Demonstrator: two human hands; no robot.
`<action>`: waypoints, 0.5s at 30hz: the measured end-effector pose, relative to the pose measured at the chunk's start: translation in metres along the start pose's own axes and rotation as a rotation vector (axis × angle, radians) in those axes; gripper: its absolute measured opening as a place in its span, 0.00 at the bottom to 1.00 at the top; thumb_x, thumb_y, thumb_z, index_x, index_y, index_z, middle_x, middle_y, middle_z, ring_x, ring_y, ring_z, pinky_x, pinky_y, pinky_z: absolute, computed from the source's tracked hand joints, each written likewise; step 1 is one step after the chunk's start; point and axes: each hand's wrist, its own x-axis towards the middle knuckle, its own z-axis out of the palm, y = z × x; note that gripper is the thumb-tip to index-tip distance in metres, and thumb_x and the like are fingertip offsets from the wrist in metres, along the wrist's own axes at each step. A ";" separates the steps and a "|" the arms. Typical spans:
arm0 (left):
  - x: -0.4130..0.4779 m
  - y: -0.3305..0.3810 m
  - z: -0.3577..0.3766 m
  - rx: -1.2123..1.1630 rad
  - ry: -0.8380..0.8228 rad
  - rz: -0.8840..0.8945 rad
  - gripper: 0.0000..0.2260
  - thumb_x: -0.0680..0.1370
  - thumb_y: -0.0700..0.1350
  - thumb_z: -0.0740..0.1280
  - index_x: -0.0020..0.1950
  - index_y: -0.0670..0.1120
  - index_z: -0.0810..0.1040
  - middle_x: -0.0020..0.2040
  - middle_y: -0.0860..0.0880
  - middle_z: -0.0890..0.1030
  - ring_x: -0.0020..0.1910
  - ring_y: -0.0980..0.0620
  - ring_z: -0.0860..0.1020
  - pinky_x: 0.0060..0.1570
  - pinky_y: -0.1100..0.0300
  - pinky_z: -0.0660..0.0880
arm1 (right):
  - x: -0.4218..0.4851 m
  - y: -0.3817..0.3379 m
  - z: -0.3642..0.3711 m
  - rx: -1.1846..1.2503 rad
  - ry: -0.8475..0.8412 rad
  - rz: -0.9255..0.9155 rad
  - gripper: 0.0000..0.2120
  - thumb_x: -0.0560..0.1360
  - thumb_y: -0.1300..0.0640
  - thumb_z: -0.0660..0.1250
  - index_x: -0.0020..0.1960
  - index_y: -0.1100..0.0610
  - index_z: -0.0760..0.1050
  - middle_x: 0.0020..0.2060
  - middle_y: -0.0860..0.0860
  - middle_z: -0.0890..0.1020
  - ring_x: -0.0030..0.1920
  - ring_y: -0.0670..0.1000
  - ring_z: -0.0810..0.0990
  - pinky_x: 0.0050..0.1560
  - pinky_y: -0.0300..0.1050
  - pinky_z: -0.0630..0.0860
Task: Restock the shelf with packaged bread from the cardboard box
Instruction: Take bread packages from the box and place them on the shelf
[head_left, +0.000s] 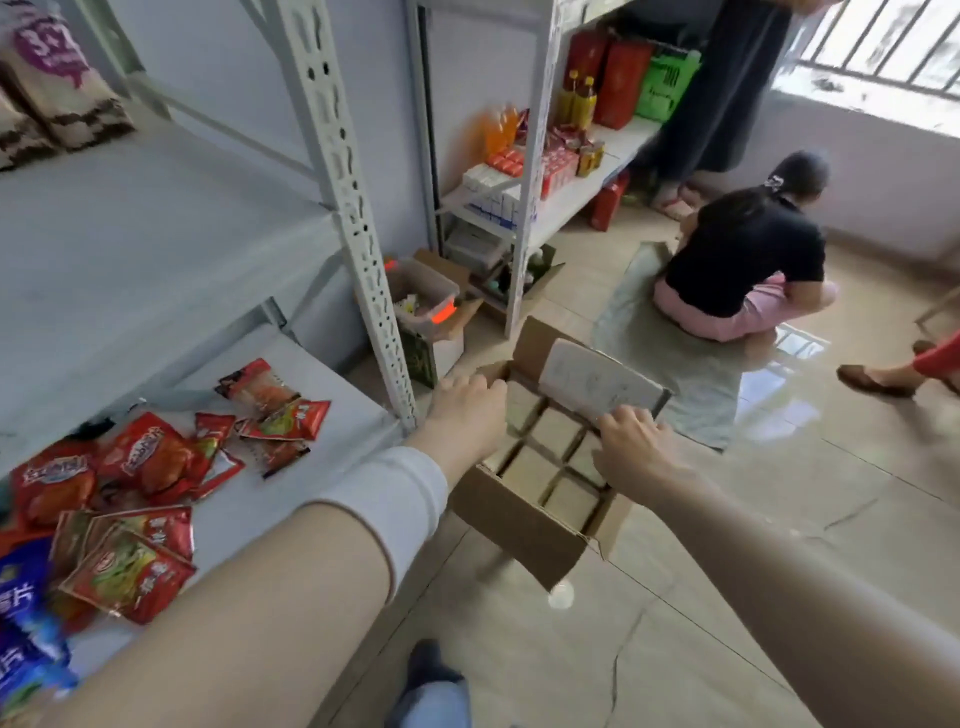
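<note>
beside the shelf (291, 374), both hands' fingers clamp flaps of the floor-standing cardboard box (519, 525), opening upward.

From my remote seat I saw 1 wide-angle frame, bright with soft daylight. The light came through the barred window (883, 47) at upper right, which was blown out to near white. It threw a pale glare patch on the glossy floor (779, 374) and a small round glint nearer me. Shadows were faint and soft-edged. The shelf upright (358, 218) bowed with lens distortion, and straight lines leaned toward the edges. The snack packets (31, 649) at lower left were smeared by blur, and fine detail was soft throughout.
</note>
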 end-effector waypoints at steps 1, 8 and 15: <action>0.006 0.016 0.012 -0.002 -0.043 0.025 0.14 0.78 0.46 0.58 0.63 0.44 0.67 0.63 0.41 0.72 0.63 0.41 0.69 0.61 0.47 0.65 | -0.003 0.016 0.015 0.019 -0.017 0.032 0.14 0.76 0.56 0.56 0.60 0.58 0.70 0.60 0.56 0.71 0.63 0.59 0.67 0.59 0.54 0.66; 0.062 0.073 0.098 -0.010 -0.258 0.118 0.15 0.78 0.44 0.57 0.64 0.43 0.67 0.63 0.41 0.73 0.62 0.41 0.71 0.59 0.48 0.67 | 0.004 0.060 0.110 0.102 -0.221 0.156 0.15 0.76 0.56 0.56 0.62 0.58 0.69 0.61 0.57 0.71 0.63 0.59 0.68 0.58 0.53 0.68; 0.154 0.074 0.183 -0.227 -0.566 0.009 0.17 0.78 0.49 0.60 0.64 0.43 0.66 0.64 0.40 0.71 0.63 0.40 0.70 0.59 0.48 0.69 | 0.061 0.054 0.183 0.511 -0.444 0.412 0.20 0.79 0.52 0.56 0.67 0.59 0.63 0.64 0.57 0.69 0.64 0.58 0.68 0.60 0.48 0.67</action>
